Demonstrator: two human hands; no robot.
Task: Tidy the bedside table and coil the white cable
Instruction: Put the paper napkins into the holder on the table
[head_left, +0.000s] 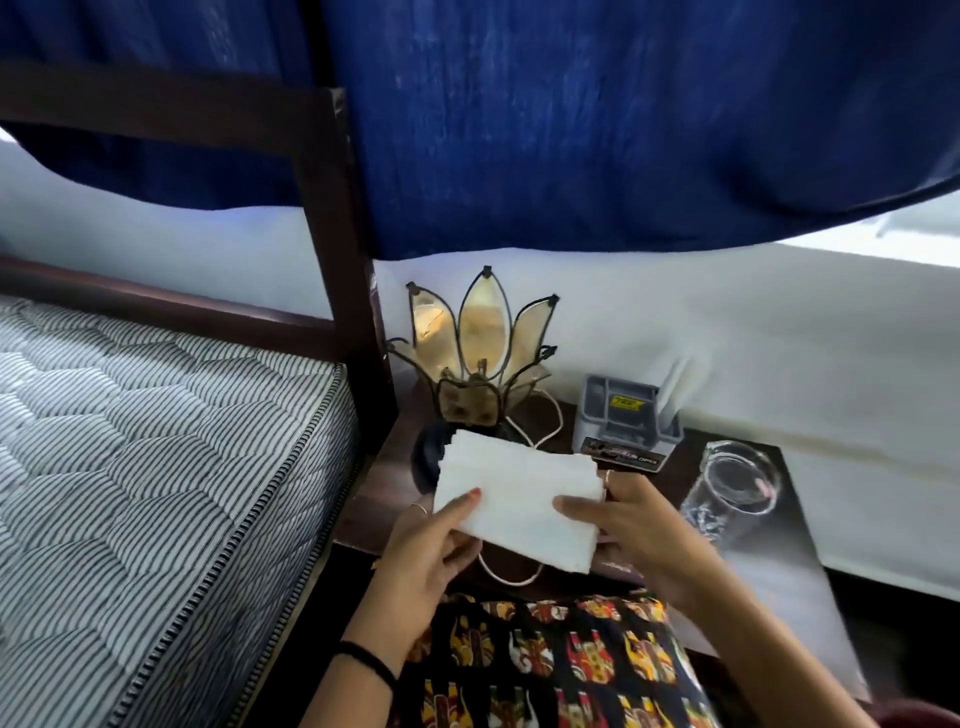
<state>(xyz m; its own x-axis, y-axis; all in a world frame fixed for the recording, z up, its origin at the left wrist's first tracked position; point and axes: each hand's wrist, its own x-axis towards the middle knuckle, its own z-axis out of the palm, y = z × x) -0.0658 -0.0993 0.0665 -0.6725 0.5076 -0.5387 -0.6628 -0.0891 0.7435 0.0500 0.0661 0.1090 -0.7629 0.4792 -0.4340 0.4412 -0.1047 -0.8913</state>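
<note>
Both hands pinch the folded white cloth (517, 506) above the counter (680, 470), left hand (423, 553) and right hand (631, 525) at opposite ends; I should keep edges aligned, set it down flat clear of the white cable (511, 574) looping beneath.

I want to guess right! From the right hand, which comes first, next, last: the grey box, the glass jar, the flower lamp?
1. Grey box, just behind the right hand.
2. Glass jar, off to the right.
3. Flower lamp, back left by the bedpost.
The box and jar are close.
</note>
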